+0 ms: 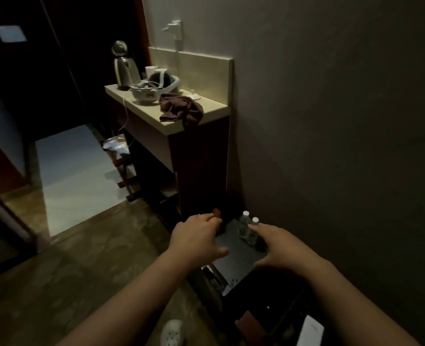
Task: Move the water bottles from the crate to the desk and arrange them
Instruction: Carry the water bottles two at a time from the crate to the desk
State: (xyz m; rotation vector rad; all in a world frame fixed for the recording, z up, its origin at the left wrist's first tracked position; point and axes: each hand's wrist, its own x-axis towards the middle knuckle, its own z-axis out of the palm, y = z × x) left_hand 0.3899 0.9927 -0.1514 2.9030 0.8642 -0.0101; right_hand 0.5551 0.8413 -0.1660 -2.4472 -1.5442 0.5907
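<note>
Dim light lay over the narrow corridor, and low against the wall a dark crate (pixel 233 248) was set on the floor. Two water bottles (pixel 247 227) with white caps stood upright in its far right corner, long axes vertical, side by side and touching. They were found ahead of and below both hands. The right hand (pixel 281 248) was held nearer, fingers spread and relaxed just beside the bottles, nothing gripped. The left hand (pixel 196 236) was reached toward the crate's far left rim near a small reddish object (pixel 217 212); whether that was touched could not be told. Further off, up and to the left, the worktop (pixel 214 109) was seen, carrying a kettle (pixel 125 68), a bowl (pixel 145 94) and a crumpled brown cloth (pixel 181 109).
</note>
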